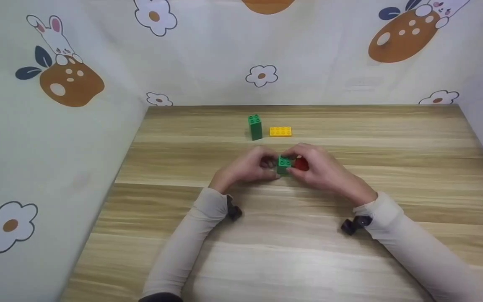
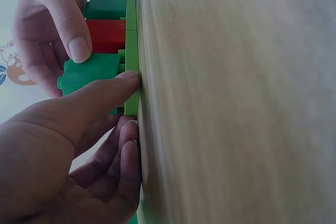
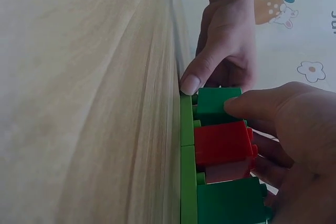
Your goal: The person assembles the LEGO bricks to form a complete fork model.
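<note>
Two flat light green plates lie end to end on the table. My left hand grips one end, its thumb on the near side and its fingers on the other. My right hand pinches a dark green brick between thumb and fingers, over that same end. Light green studs show in a narrow gap under this brick in the left wrist view. Beside it a red brick stands on the plates, and past the red one is another dark green brick, mostly hidden by my right hand in the head view.
Farther back on the table stands a tall dark green brick, with a flat yellow plate to its right. A patterned wall covering rises along the table's back edge and left side.
</note>
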`<state>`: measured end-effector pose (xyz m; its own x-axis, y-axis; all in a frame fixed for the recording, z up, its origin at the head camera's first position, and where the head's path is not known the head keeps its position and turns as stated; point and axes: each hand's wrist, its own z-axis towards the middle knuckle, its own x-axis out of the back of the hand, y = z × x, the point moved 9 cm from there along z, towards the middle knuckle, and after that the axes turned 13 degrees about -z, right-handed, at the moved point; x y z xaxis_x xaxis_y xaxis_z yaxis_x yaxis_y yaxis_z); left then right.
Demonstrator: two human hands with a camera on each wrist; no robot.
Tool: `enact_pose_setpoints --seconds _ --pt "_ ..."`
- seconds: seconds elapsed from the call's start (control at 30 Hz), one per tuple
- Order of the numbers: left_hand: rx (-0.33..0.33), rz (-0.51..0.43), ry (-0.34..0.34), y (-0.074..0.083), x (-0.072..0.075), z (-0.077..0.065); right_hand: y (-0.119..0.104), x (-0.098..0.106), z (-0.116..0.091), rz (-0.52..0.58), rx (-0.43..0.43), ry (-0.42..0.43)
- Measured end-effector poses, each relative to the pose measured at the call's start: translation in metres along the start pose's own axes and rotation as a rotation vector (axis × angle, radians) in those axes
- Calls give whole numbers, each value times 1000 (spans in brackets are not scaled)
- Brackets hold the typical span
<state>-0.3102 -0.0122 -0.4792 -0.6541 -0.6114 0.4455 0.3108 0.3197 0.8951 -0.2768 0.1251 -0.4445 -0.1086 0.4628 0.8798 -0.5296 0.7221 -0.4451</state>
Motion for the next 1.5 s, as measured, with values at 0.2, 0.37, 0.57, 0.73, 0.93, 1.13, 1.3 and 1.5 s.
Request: enact_pose_setpoints --seconds 0.2,0.37,0.57,0.73,0.93,1.13,1.3,1.5 --pt "1 -6 -17 0 1 0 0 -1 0 10 -9 2" --pt "8 6 -19 1 1 -1 -1 -1 1 -7 2 19" --pt "4 7 -22 2 0 -1 -4 -2 1 -10 11 28" --pt "7 6 -22 1 0 0 -7 -2 1 -22 32 34" --pt "-1 15 -26 2 0 0 -10 -2 0 -54 37 42" --pt "5 34 -21 1 0 0 -10 -3 0 -70 30 31" --pt "12 21 -22 1 -1 -1 -10 -3 0 -74 36 38" --pt "-1 34 4 1 1 -1 -14 -1 -1 -108 66 74"
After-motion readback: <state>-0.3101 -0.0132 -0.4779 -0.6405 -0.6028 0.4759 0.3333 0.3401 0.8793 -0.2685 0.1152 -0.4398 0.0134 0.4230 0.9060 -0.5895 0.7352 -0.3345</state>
